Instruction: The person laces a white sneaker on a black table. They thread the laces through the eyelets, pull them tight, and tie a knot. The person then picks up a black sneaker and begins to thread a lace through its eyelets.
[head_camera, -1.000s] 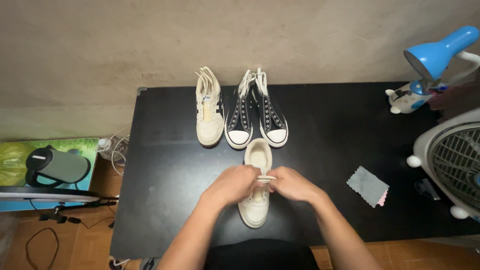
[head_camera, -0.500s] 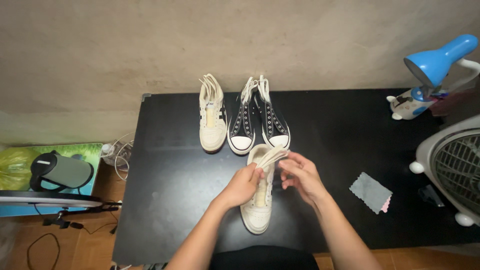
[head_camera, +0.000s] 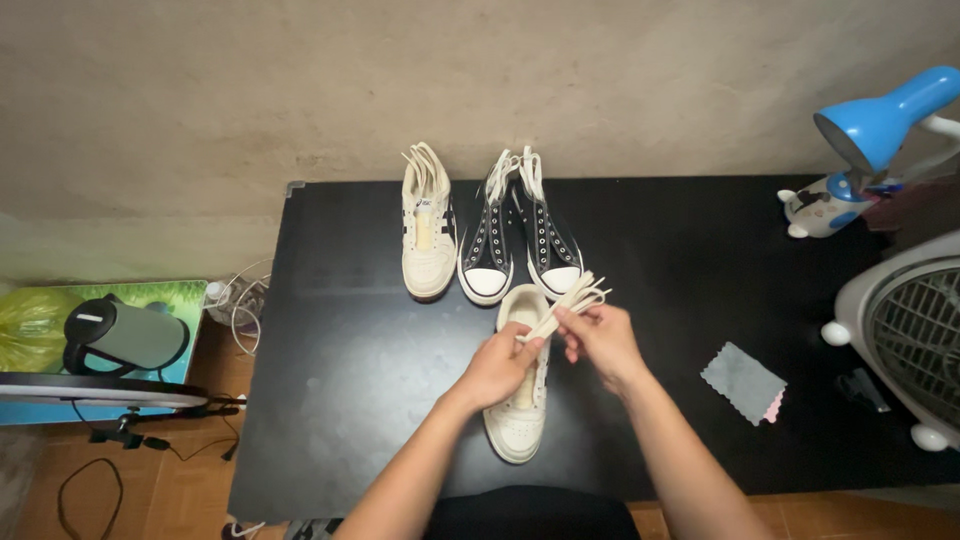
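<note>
Cream laces (head_camera: 570, 300), folded into a bundle, pinched in both hands over the heel end of a cream shoe (head_camera: 520, 400) that lies mid-counter, toe toward the person. Left hand (head_camera: 500, 365) closed on the bundle's lower end and resting on the shoe; right hand (head_camera: 598, 340) closed on it just above, loose loop ends fanning up and right. Looks like the lace-bundling step: laces gathered, not yet tucked. Next move would need the bundle kept tight while it's pushed into the shoe opening. Count: four shoes total, two cream ones (second cream shoe (head_camera: 428, 240) at the back edge with laces stuffed in) and a pair of black sneakers (head_camera: 520, 245) just beside it, also laces tucked. One black counter (head_camera: 330, 400). One grey cloth (head_camera: 742, 382) to the right, one blue lamp (head_camera: 880, 115), one fan (head_camera: 905, 335) at the right edge.
</note>
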